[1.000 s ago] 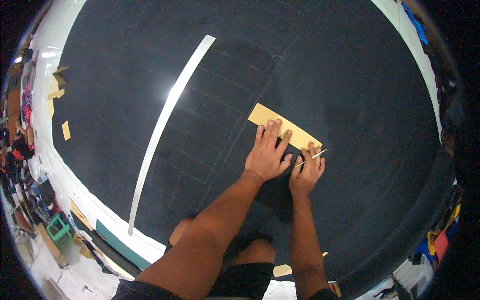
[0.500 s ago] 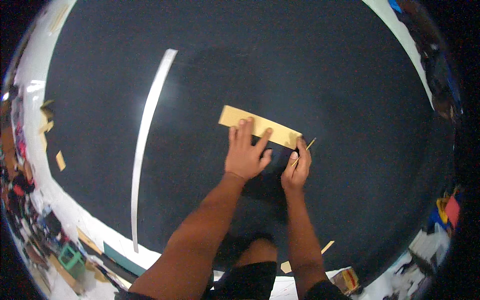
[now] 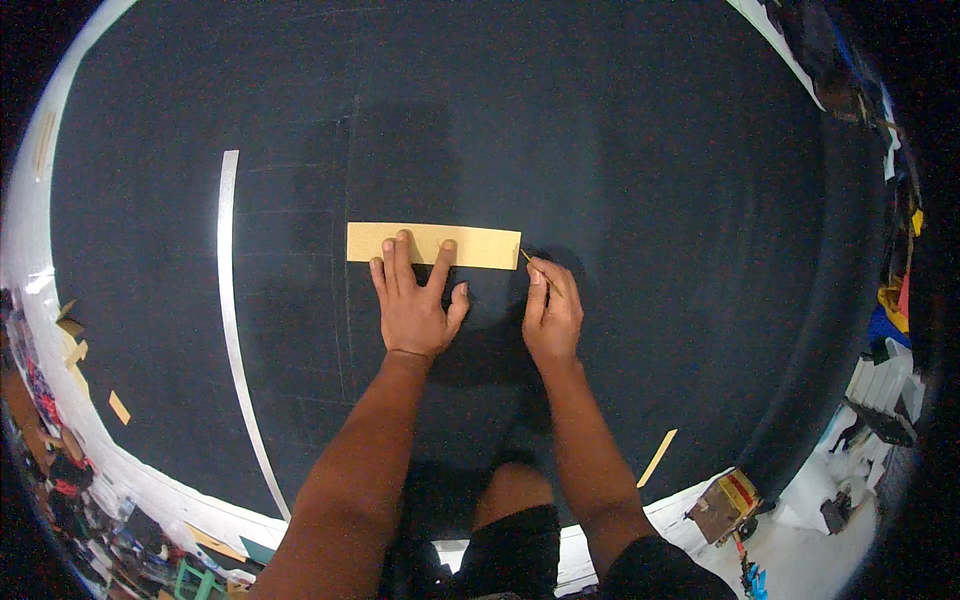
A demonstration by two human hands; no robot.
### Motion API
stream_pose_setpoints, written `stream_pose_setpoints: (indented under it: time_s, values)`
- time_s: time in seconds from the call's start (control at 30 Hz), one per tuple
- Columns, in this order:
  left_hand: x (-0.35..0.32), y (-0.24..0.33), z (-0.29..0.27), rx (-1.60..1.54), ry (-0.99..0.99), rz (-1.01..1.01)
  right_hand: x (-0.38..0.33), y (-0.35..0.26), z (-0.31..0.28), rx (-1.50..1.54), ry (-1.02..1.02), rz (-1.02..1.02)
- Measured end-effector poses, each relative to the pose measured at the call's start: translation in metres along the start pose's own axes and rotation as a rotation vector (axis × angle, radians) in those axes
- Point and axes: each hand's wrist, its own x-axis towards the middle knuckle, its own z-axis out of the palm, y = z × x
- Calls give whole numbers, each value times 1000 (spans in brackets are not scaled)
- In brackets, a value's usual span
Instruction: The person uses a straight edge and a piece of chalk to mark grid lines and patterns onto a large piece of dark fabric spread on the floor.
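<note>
A pale yellow rectangular card strip (image 3: 480,248) lies flat on black material (image 3: 660,220), its long side running left to right. My left hand (image 3: 415,310) has its fingers spread and pressed on the strip's left and middle part, thumb off to the side. At the strip's right end, my right hand (image 3: 555,310) pinches a thin yellowish pencil (image 3: 526,255). The pencil's tip is close to the strip's short right edge; whether it touches the material is too small to tell.
A long metal ruler (image 3: 228,270) lies left of my hands. Yellow scraps (image 3: 119,407) rest at the left, and a narrow yellow strip (image 3: 657,459) lies near my right forearm. Beyond the white table edge (image 3: 180,490), a small box (image 3: 724,505) stands at lower right.
The strip now appears further left and nearly level instead of slanting. My right hand has turned the pencil from lying across the fingers to pointing at the strip's right end. The view has shifted too.
</note>
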Motion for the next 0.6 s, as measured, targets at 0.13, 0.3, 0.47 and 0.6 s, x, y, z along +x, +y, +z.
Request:
stream_pose_setpoints:
  time_s: [0.13,0.3,0.47,0.6]
  values:
    - [0,0,1,8,0,7,-2,4,1,7,-17,-1]
    - [-1,-2,2,11,20,12,1,0,1,-66,-62,-28]
    - [-1,-2,3,12,16,10,-4,3,-2,-110,-132,-72]
    - [-2,0,2,9,8,10,-1,4,-3,-97,-107,-108]
